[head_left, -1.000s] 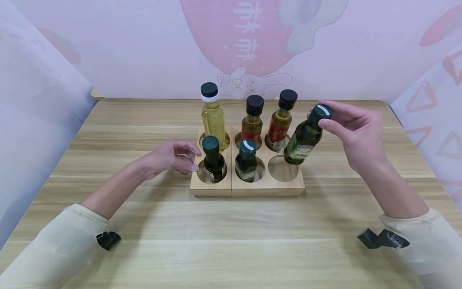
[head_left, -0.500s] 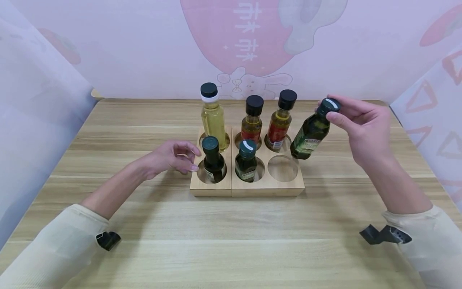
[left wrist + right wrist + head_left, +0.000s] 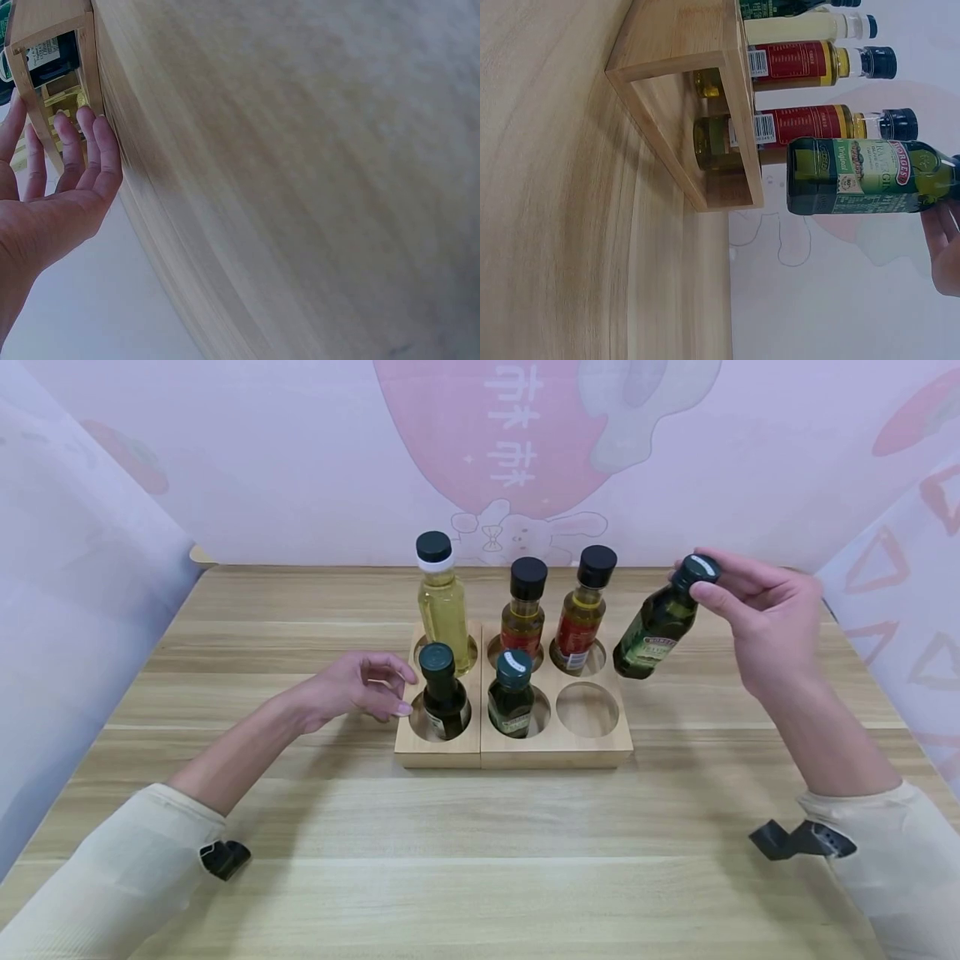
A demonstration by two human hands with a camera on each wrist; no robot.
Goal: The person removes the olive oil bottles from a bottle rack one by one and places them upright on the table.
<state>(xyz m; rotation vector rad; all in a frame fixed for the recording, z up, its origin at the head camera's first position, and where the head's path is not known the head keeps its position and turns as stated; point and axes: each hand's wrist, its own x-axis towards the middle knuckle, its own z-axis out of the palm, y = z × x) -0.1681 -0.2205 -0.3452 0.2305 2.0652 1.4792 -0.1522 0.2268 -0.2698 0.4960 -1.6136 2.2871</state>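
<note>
My right hand [image 3: 776, 627] pinches the dark green cap of an olive oil bottle [image 3: 649, 639], which hangs tilted beside the right end of the wooden bottle rack [image 3: 555, 756]. In the right wrist view the bottle's green label [image 3: 874, 169] faces the camera, and the bottle is clear of the rack. The front right hole [image 3: 588, 710] of the rack holds nothing. My left hand [image 3: 360, 685] is at the rack's left end, fingers loosely bent, fingertips right at its side. Nearest to it is a small dark bottle [image 3: 445, 697] with a green cap.
A tall bottle of pale yellow oil [image 3: 444, 610] stands in the back left hole. Two red-labelled bottles, one of them [image 3: 579, 618] at the back right, share the back row. Another green-capped bottle [image 3: 513, 697] is front middle. A printed wall [image 3: 300, 460] rises behind the wooden table [image 3: 450, 877].
My right hand has moved right and back with the olive oil bottle, from over the rack's right edge to beyond it. My left hand has stayed in place.
</note>
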